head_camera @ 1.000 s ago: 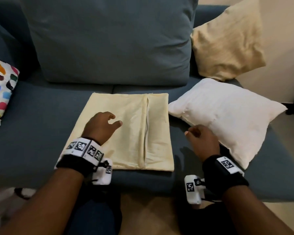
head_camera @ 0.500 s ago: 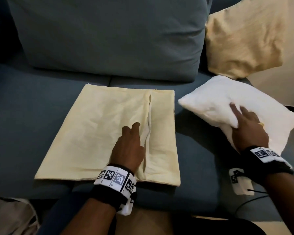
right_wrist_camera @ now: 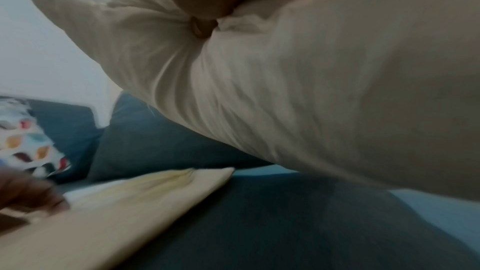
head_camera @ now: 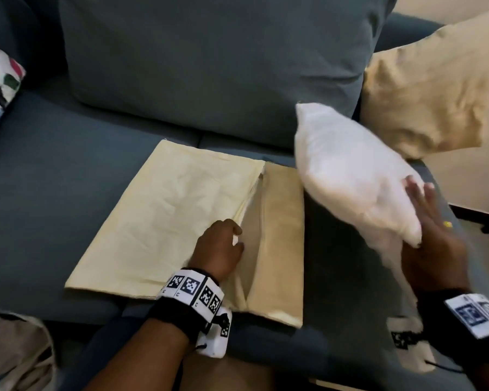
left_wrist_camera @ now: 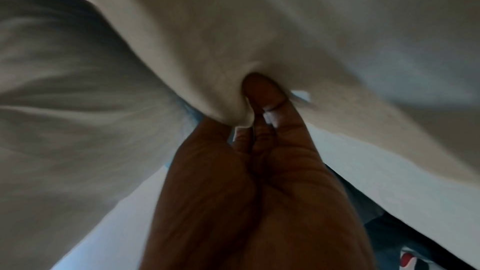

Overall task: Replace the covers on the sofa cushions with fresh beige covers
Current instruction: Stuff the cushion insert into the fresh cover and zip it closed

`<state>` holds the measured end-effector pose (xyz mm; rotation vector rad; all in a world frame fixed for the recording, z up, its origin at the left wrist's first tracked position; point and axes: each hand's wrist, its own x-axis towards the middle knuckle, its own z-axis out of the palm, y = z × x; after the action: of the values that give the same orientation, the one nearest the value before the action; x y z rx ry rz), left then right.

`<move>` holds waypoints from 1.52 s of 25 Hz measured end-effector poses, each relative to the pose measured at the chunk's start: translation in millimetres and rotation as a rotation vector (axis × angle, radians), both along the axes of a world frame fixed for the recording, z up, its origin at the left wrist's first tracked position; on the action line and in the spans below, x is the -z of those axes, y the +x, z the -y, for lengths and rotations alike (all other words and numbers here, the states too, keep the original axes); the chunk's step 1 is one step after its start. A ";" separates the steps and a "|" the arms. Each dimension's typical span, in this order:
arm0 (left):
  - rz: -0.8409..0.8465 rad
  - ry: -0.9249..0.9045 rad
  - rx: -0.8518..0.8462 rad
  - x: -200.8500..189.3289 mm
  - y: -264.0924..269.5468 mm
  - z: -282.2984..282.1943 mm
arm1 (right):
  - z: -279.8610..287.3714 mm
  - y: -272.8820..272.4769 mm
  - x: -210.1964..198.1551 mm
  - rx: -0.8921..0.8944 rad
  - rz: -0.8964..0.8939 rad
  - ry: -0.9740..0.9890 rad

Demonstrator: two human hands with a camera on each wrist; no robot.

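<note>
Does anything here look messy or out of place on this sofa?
Nothing looks damaged or spilled. The bare white cushion is off the seat, gripped by the right hand, and the left hand pinches open the beige cover. That fits a cover change.

Flat beige cover (head_camera: 181, 221), opening lifted; white insert (head_camera: 350, 176) raised.

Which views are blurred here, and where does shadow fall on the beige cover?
Head view: the white cushion insert and right hand are motion-smeared; the left hand is fairly sharp; the beige cover looks darker right of its opening, under the insert. Left wrist view: soft throughout, fabric dim above the fingers. Right wrist view: blurred, with the cover's near part smeared.
</note>
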<state>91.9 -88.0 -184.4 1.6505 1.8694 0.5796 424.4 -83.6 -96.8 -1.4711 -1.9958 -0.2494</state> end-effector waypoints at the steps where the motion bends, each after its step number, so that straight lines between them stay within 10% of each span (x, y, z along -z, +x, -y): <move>1: 0.001 -0.014 -0.004 1.3 -2.1 -2.1 | 3.8 -11.1 8.8 -0.096 0.116 -0.114; 4: 0.061 -0.088 -0.050 5.0 -8.5 -5.1 | 17.1 -38.6 33.5 -0.317 0.491 -0.543; 7: 0.326 -0.121 -0.070 7.5 -7.4 -3.5 | 4.2 -46.9 7.3 -0.323 0.573 -0.441; 12: 0.205 -0.091 -0.100 3.7 -5.9 -8.1 | -84.1 -106.7 -56.7 -0.329 0.505 -0.353; 21: 0.135 0.106 -0.185 0.2 -17.2 -19.7 | -168.9 -168.8 -7.9 -0.333 1.003 -1.034; 31: 0.187 0.205 -0.248 -9.5 -23.4 -20.1 | -112.2 -142.8 -50.5 -0.617 0.746 -0.935; 38: 0.216 0.573 -0.117 -28.1 -6.4 -7.5 | -92.5 -188.3 -24.9 -0.730 1.214 -0.851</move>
<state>85.6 -80.5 -156.3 1.7290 1.7416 1.3877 236.2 8.9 -71.9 -0.8522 -3.8150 0.1042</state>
